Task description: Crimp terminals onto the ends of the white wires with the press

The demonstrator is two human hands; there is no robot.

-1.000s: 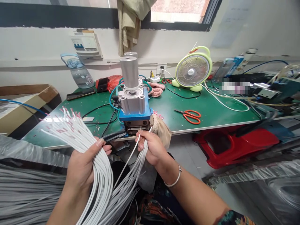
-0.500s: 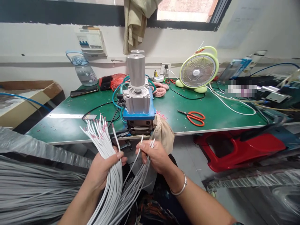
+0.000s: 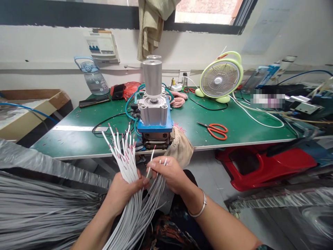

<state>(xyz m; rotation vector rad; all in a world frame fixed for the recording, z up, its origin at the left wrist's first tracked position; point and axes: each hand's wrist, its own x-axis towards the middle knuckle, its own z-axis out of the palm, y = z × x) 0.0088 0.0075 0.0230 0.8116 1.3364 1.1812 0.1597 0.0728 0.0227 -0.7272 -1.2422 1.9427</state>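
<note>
My left hand [image 3: 127, 191] is closed around a thick bundle of white cables [image 3: 127, 168]; their upper ends fan out with short pink or red wire tips. Close beside it, my right hand [image 3: 166, 172] pinches a single white cable [image 3: 152, 156] with a red tip between thumb and fingers. Several more white cables run through the same right hand, their ends poking up behind the thumb. Just beyond both hands stands a pneumatic press [image 3: 154, 114] with a silver cylinder and a blue plate, at the table edge. A beige cloth bag [image 3: 180, 147] hangs at its right side.
On the green table [image 3: 192, 121] lie orange-handled scissors [image 3: 217, 131], a metal ruler [image 3: 78, 128] and a phone [image 3: 94, 101]. A green fan [image 3: 220, 80] and a water bottle [image 3: 95, 81] stand behind. Grey cables [image 3: 47, 211] lie at left; a red stool [image 3: 273, 170] is at right.
My left hand and its bundle have shifted right, closer to my right hand. My right hand now pinches a red-tipped cable, which earlier stood at the left hand's fingertips.
</note>
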